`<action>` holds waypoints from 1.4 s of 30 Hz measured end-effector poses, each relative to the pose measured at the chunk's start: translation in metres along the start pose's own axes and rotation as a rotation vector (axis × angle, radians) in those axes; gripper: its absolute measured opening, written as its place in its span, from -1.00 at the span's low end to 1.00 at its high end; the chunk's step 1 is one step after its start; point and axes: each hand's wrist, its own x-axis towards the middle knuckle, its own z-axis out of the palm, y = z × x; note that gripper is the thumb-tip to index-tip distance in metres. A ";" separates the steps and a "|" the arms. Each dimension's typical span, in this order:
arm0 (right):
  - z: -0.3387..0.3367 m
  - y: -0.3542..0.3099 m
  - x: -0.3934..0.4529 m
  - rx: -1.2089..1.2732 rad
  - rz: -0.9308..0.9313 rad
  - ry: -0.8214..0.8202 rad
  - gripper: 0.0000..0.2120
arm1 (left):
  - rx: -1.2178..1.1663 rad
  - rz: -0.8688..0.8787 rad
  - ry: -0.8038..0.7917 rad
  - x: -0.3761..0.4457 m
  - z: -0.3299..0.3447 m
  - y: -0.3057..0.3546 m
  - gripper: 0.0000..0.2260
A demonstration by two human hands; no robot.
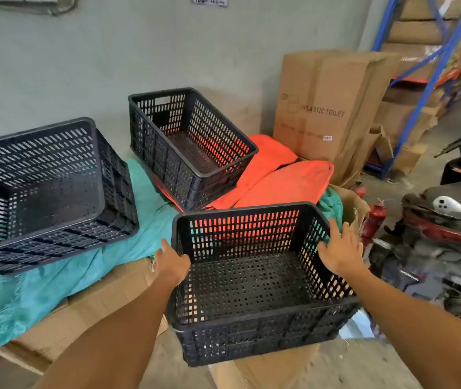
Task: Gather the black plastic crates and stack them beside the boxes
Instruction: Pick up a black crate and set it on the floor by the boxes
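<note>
The near black crate sits right in front of the person, open side up and empty. It rests on flat cardboard at the bottom of the view. The left hand is on the crate's left rim, with the fingers curled around the top edge. The right hand is at the crate's right rim with its fingers spread open, and it touches the top edge near the far right corner.

A second black crate sits farther back, near the grey wall. It tips a little and rests on orange bags. A third black crate is at the left side. It leans over, with its open side turned toward the person, and lies on a teal cloth. The cloth is spread over the cardboard and reaches under the orange bags.

Behind the orange bags stands a tall cardboard box with the words "PLASTIC TOILET" on it. To the right of that box is a blue rack filled with more brown boxes. A scooter is parked at the right edge, near the closest crate. Two small red fire extinguishers stand between the scooter and the bags.
</note>
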 end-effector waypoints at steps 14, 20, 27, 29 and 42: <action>0.012 0.010 0.101 0.256 0.377 -0.326 -0.76 | -0.113 -0.220 -0.004 0.045 0.018 -0.001 -0.69; 0.016 -0.048 0.087 0.315 0.209 -0.336 -0.59 | -0.073 -0.259 0.097 0.032 -0.046 -0.037 -0.56; 0.057 -0.166 0.021 0.305 -0.003 -0.402 -0.49 | -0.030 -0.416 0.269 -0.016 -0.139 -0.150 -0.56; 0.074 -0.197 -0.010 0.291 -0.065 -0.420 -0.51 | -0.041 -0.454 0.322 -0.036 -0.163 -0.190 -0.57; 0.250 -0.289 -0.207 0.168 -0.186 -0.464 -0.49 | -0.181 -0.697 0.442 -0.133 -0.221 -0.454 -0.59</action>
